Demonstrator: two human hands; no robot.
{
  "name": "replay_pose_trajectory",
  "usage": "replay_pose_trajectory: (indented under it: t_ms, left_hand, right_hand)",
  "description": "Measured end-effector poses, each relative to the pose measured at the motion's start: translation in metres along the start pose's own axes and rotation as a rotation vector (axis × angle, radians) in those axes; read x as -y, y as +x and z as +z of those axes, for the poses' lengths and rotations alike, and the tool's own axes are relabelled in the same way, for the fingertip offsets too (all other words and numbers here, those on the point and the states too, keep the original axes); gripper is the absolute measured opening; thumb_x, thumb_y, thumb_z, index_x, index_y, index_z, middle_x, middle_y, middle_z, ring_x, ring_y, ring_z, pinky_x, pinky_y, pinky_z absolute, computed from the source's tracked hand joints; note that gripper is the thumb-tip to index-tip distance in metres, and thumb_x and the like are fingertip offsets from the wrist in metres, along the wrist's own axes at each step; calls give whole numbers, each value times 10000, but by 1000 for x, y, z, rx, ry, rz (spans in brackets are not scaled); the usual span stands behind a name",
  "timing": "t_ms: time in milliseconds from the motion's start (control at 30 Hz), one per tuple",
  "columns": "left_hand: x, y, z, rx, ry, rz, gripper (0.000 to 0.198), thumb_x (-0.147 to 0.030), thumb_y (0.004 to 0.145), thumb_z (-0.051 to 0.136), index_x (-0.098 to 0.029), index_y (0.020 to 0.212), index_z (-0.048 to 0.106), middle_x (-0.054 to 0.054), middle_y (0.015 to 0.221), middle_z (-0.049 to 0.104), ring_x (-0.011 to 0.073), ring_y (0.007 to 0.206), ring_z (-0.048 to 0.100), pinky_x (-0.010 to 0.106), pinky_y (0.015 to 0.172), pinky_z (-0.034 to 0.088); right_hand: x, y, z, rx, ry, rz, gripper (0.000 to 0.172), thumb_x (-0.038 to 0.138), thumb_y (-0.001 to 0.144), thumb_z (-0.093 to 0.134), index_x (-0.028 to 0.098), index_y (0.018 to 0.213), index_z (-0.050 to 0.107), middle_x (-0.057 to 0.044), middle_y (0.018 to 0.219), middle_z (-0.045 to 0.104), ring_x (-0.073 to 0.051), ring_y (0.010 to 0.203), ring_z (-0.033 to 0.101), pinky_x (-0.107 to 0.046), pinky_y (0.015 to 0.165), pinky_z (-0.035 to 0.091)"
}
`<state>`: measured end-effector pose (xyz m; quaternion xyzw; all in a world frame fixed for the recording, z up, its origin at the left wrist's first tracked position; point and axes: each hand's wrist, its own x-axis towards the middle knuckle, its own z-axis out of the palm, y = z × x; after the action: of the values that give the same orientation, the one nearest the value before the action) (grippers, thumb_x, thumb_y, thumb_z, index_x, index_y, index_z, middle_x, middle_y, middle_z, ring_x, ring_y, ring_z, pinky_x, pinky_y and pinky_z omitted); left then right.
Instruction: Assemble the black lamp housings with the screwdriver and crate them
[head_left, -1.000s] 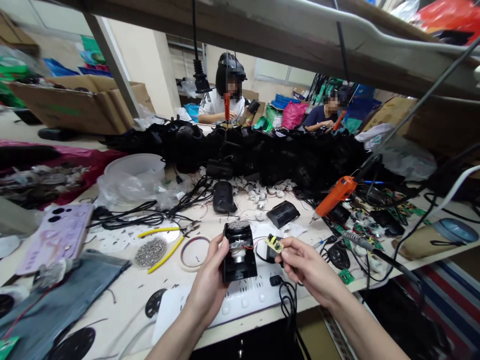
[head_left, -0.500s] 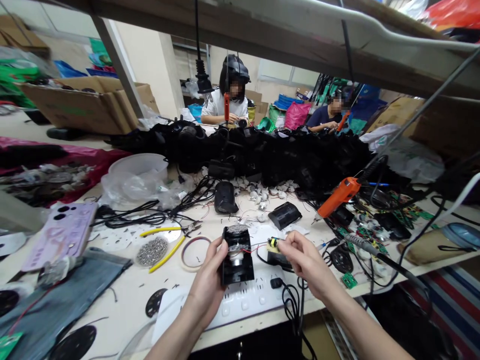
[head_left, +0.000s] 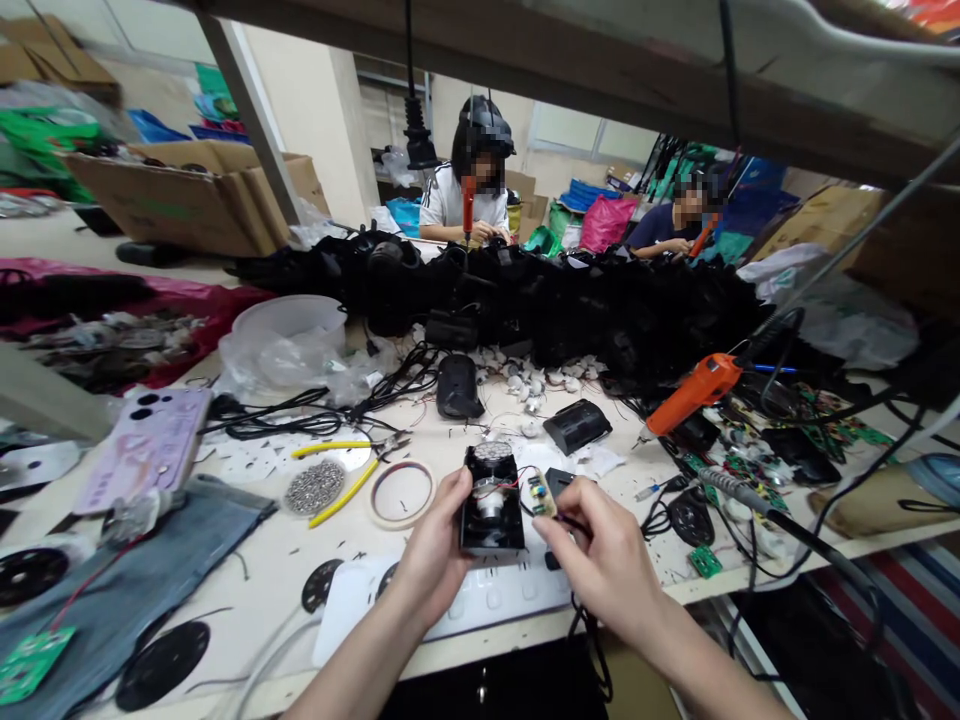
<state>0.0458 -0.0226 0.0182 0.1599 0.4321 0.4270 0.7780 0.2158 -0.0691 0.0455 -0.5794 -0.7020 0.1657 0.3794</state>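
Observation:
My left hand point(head_left: 435, 550) grips an open black plastic housing point(head_left: 491, 535) by its left side. Inside the housing sits a silvery motor point(head_left: 490, 503) with thin red wires running off to the right. Between the fingertips of my right hand point(head_left: 611, 545) is a small tan circuit board point(head_left: 537, 493), its component side showing. It is close beside the housing's right edge, and the wires seem to link the two. Below both hands lies a white power strip point(head_left: 491, 597), partly covered by them.
An orange electric screwdriver point(head_left: 694, 393) hangs at the right, near a soldering iron point(head_left: 739, 492). Yellow-handled cutters point(head_left: 341, 500), a dish of screws point(head_left: 315, 488) and a tape roll point(head_left: 403, 492) lie left. Black parts point(head_left: 525, 300) are heaped behind; two people work beyond.
My right hand has brought the circuit board closer to the housing and turned it so its components face me. The whole view has shifted slightly.

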Motion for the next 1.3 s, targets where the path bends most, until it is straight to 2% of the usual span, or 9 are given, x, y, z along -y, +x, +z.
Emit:
replay_pose_trajectory:
  t_ms: [100,167,267,467,600,800,1033,1167,1300]
  left_hand:
    - [-1,0,1,-19,-3,9,205,-357,824,638,-251,993,594,5,935,688,181,787,644,285,638,531]
    - [-3,0,1,-37,-11,17,197,-347,832,630,-249,1001,597,5,933,687,177,785,644,282,637,535]
    - [-4,1,-1,-39,-25,19,225,-340,827,636,-246,1028,600,11,932,689,185,793,651,294,645,542]
    - [-4,4,-5,-57,-39,37,220,-314,835,628,-247,1042,596,16,931,694,190,791,658,303,650,547]
    - [-2,1,-1,-53,-52,18,197,-313,836,625,-224,1008,590,24,898,690,194,769,658,299,625,539]
    - [8,-2,9,2,-69,0,219,-352,791,678,-210,918,570,-5,768,648,145,619,602,238,542,477]
    - [12,-6,11,58,-79,8,180,-331,804,668,-216,903,571,-22,771,620,128,642,575,213,539,453]
    - [14,-5,7,51,-67,-8,159,-335,830,645,-227,927,581,-22,803,633,132,672,589,225,568,476]
    - [14,-3,3,4,-81,-41,152,-325,849,620,-214,948,588,8,848,664,164,703,624,264,602,507]
  right_hand:
    - [-10,-1,-1,-61,44,191,154,299,850,587,216,804,465,36,636,525,-123,534,505,-229,498,395]
    - [-14,-3,-2,-69,41,198,129,295,866,566,212,825,477,24,658,545,-128,563,533,-231,519,418]
    - [-15,-9,-5,-86,-23,71,96,249,903,517,210,820,490,8,681,549,-128,584,534,-236,539,429]
    - [-22,-18,0,-85,-191,-342,147,54,909,455,189,917,513,-35,745,551,-159,676,555,-272,613,472]
    - [-24,-19,8,-118,-130,-428,189,13,891,456,188,940,507,-31,729,535,-170,685,559,-284,599,486]
    - [-7,-16,18,-73,86,-295,123,89,898,482,184,874,557,-38,749,571,-164,694,566,-285,600,482]
    - [-10,-18,28,-44,121,-160,119,137,891,525,185,804,590,-28,741,562,-160,686,564,-279,606,468]
    - [-11,-18,23,87,109,-165,139,117,891,504,173,837,618,-37,774,549,-162,714,571,-282,642,489]
    - [-6,-20,14,275,-37,-217,308,29,885,395,148,1036,636,-89,920,517,-170,767,559,-295,685,528]
